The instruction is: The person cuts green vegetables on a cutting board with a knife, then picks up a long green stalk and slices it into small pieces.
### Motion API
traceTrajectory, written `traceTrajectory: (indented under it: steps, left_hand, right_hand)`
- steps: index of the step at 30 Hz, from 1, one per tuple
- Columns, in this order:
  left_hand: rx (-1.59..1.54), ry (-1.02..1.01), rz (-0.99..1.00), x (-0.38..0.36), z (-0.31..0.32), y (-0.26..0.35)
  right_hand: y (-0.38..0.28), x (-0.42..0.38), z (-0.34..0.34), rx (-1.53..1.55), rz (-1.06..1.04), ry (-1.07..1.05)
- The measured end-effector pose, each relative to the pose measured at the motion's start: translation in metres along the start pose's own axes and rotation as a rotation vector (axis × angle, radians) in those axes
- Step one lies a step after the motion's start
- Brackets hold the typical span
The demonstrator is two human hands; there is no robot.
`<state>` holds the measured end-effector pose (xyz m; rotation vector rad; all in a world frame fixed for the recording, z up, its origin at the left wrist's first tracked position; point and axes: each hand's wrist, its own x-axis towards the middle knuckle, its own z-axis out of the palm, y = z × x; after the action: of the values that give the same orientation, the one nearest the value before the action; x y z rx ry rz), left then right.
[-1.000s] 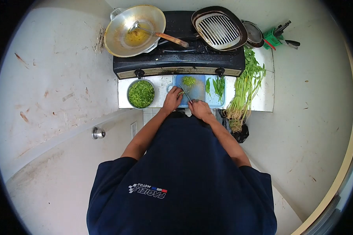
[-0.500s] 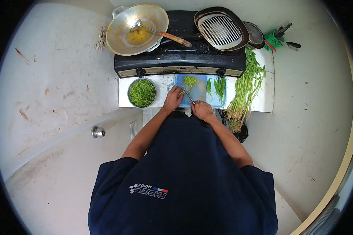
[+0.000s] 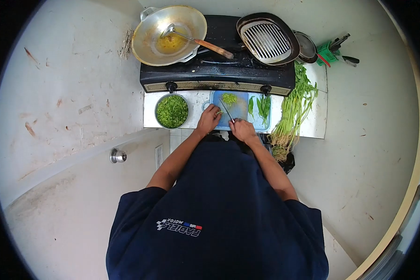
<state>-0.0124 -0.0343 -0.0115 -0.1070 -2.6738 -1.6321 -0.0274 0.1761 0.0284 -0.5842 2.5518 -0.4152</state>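
Note:
On the white counter lies a blue cutting board (image 3: 240,114). My left hand (image 3: 208,120) pins a small bunch of green stalks (image 3: 217,112) to the board's near left part. My right hand (image 3: 241,130) grips a knife (image 3: 227,111) whose blade angles up and left across the board, close to the left fingers. A small heap of chopped greens (image 3: 229,98) sits at the board's far edge. A metal bowl (image 3: 171,111) full of chopped greens stands left of the board.
Behind the board is a black gas stove (image 3: 218,70) with a wok (image 3: 168,35) holding oil and a ladle (image 3: 198,41), and a ridged grill pan (image 3: 267,39). Loose leaves (image 3: 262,105) and a long bundle of greens (image 3: 294,109) lie right. A green basket (image 3: 328,52) holds utensils.
The knife blade has shifted slightly along the stalks while the left hand stays on them. The view has drifted a little, so everything sits slightly lower and to the right.

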Motion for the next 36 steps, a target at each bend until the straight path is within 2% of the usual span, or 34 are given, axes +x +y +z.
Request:
traceTrajectory:
  steps: [25, 30, 36]
  left_hand:
    - [-0.019, 0.016, -0.050, -0.001, 0.001, 0.004]
    - [-0.019, 0.015, -0.030, -0.001, 0.000, 0.001]
    - [-0.015, 0.028, 0.001, -0.001, 0.002, 0.002]
  right_hand:
    - [-0.012, 0.015, 0.004, 0.004, -0.079, -0.005]
    - [0.000, -0.004, 0.007, 0.019, -0.098, -0.008]
    - [-0.009, 0.017, 0.012, -0.034, -0.077, 0.048]
